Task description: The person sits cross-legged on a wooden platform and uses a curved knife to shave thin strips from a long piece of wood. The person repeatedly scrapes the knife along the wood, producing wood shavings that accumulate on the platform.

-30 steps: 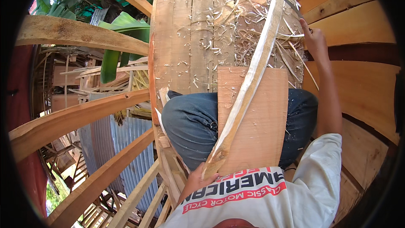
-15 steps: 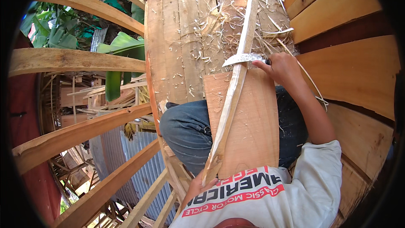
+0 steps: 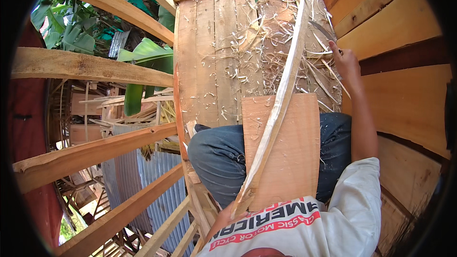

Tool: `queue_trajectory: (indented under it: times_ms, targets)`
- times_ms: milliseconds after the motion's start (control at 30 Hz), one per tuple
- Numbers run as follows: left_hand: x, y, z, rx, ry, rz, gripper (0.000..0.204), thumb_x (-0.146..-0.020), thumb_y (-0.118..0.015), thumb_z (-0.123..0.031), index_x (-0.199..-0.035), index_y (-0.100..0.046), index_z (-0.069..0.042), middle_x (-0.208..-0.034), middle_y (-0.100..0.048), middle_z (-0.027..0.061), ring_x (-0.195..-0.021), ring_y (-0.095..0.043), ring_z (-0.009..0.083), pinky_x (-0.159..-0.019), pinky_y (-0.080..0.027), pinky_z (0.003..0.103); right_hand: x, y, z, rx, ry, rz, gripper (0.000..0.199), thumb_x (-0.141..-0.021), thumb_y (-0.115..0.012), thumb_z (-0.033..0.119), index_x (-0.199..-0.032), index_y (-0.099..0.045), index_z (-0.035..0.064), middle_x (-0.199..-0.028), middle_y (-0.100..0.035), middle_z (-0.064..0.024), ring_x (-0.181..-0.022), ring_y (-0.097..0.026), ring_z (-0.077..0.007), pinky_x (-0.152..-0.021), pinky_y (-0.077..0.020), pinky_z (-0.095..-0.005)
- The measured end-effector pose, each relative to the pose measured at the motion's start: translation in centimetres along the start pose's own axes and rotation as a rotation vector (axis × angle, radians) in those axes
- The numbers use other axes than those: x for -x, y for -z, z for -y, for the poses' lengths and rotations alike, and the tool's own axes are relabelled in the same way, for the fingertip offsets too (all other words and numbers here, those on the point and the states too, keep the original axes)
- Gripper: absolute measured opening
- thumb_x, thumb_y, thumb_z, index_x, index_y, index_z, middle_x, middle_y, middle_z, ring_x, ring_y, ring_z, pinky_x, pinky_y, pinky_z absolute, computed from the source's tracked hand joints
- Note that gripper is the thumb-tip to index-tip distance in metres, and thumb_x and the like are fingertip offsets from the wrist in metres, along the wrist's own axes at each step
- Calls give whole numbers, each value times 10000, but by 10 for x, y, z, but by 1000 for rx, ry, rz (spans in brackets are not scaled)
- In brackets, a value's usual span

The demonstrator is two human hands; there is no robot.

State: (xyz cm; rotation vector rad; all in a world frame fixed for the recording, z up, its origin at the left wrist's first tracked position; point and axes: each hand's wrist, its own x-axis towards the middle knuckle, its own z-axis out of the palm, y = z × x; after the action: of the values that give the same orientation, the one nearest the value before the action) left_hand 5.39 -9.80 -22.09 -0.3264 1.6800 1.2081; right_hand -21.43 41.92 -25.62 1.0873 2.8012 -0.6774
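Observation:
A long, pale strip of wood (image 3: 281,102) runs from the far end of the plank floor down to my waist. It rests across a flat wooden board (image 3: 297,147) lying on my crossed legs. My left hand (image 3: 231,215) grips the near end of the strip, its fingers partly hidden beneath the wood and against my shirt. Out to the right of the strip, my right hand (image 3: 346,63) is closed round the handle of a knife (image 3: 322,30). The curved blade points away and to the left, apart from the strip's cut face.
Curled wood shavings (image 3: 257,33) litter the plank floor (image 3: 204,66), thickest at the far right. Wooden boards (image 3: 395,24) wall the right side. Spaced wooden beams (image 3: 95,150) stand on the left, with corrugated metal sheets (image 3: 159,195) and banana leaves (image 3: 145,51) beyond them.
The knife has left the strip, moving away from me and to the right in my right hand. My left hand keeps its grip on the strip's near end. The whole view has shifted slightly.

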Motion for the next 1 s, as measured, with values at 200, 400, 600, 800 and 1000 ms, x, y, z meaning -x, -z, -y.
queue_trajectory:
  times_ms: [200,400,600,800,1000]
  targets:
    - [9,-8,-31,-1,-9,-89,507,-886,-719,-186,-1340,-528,-67,-1093,-678,120,-993,-618,127,-880,-468,269,49,-8,14,-80,142,21,771,-886,-462,706,-767,-669,-28,-745,-643,-272,-790,-656,-436,-717,-502,-488]
    - [21,-14,-47,-309,-184,-287,502,-886,-676,-146,-1357,-514,-78,-1034,-645,168,-977,-627,227,-862,-464,313,57,1,6,-278,208,-71,727,-889,-480,687,-749,-683,3,-674,-629,-242,-730,-652,-424,-663,-492,-492]
    - [34,-23,-41,-585,-235,-468,565,-848,-733,-236,-1314,-472,-50,-1003,-592,209,-977,-605,365,-843,-466,387,62,-5,-4,-299,287,-18,734,-891,-498,675,-737,-677,-20,-660,-621,-249,-713,-657,-409,-659,-491,-473]
    - [44,-40,-59,-651,90,-468,647,-710,-834,-430,-1116,-496,-57,-922,-685,211,-913,-680,377,-767,-508,431,69,-1,-9,-341,321,-10,736,-881,-520,670,-730,-679,-33,-682,-629,-255,-720,-660,-406,-668,-493,-472]
    - [37,-35,-46,-632,16,-473,618,-686,-832,-479,-1027,-549,-49,-857,-695,202,-839,-704,363,-714,-539,428,99,5,-10,-186,372,77,703,-875,-548,646,-713,-684,-25,-662,-628,-245,-676,-651,-401,-636,-495,-472]
